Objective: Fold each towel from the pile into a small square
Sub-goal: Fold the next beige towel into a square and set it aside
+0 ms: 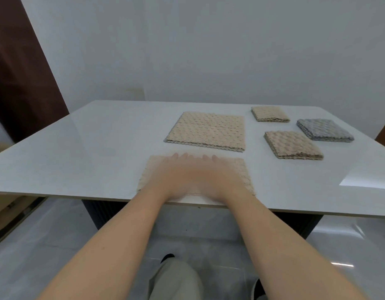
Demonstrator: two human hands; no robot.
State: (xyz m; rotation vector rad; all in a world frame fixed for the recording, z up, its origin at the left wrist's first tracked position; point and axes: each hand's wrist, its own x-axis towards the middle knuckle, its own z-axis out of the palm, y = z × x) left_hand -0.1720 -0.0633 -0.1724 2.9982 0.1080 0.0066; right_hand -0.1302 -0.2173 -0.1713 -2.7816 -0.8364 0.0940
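Observation:
A beige textured towel (244, 176) lies flat near the table's front edge. My left hand (176, 174) and my right hand (215, 175) both rest flat on it, side by side, fingers straight and pointing away from me; both are blurred by motion. Behind it sits a low pile of beige unfolded towels (209, 131). To the right lie three small folded squares: a beige one (270, 114) at the back, a tan one (292, 144) nearer, and a grey one (324, 129) furthest right.
The white table (90, 148) has its front edge just under my wrists. A white wall stands behind it and a dark brown panel (18, 83) at the left. Grey glossy floor and my trouser leg (176, 280) show below.

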